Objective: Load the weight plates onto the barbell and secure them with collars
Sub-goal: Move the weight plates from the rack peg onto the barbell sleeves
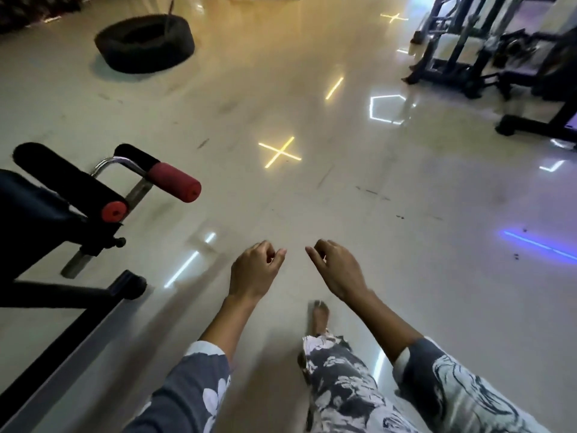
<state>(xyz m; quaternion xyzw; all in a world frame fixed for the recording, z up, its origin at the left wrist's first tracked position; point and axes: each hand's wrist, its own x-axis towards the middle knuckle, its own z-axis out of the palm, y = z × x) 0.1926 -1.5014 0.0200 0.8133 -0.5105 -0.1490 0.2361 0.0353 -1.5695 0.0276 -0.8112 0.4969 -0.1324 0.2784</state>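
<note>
- I am judging the task as not yet started. No barbell, weight plate or collar is showing anywhere in the head view, so nothing is loaded or secured, and every step is waiting to be done.
- My left hand [254,270] is hanging in front of me at about 6 o'clock. Its fingers are loosely curled and it is holding nothing.
- My right hand [338,270] is hanging just beside it, apart from it, equally slack and empty.
- Both hands are hovering over bare floor [359,198], and one foot [319,317] is showing below them.
- I cannot tell where the plates and bar are lying relative to either hand, because they are out of sight.
- At 9 o'clock a padded bench [37,207] with red foam rollers [175,182] is standing; nothing for the task is resting on it.
- At 11 o'clock, well apart from my hands, a black tyre [145,42] is lying on the floor.
- At 1 to 2 o'clock, dark machines [468,57] are standing; they are too blurred for me to pick out plates or a bar, though I am guessing that is the likeliest place to look.
</note>
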